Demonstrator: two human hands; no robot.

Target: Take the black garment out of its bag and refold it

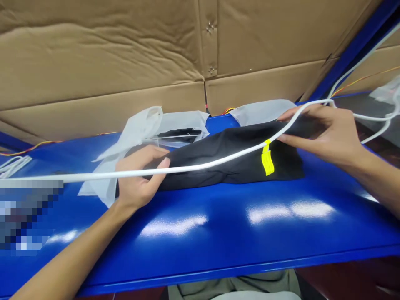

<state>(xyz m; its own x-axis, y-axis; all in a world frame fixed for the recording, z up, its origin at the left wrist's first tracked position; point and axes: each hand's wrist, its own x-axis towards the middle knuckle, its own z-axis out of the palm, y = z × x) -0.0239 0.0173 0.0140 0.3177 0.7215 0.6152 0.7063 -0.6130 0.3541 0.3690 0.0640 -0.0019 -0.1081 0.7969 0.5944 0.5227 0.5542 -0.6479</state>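
Note:
A long folded piece of black cloth (200, 162) lies across the blue table; its exact kind does not show. A bright yellow tag (268, 162) hangs on its front toward the right. My left hand (140, 177) grips the cloth's left end, thumb in front and fingers over the top. At the upper right, my right hand (328, 131) pinches the cloth between thumb and fingers. A white cable (200, 166) runs across the view in front of the cloth and both hands, and hides part of them.
Behind the cloth lie translucent plastic bags (137, 129), one with something black inside, and another bag (265, 111) to the right. Cardboard (125, 62) lines the back of the blue table (218, 233). A coiled white cord (14, 166) rests at far left.

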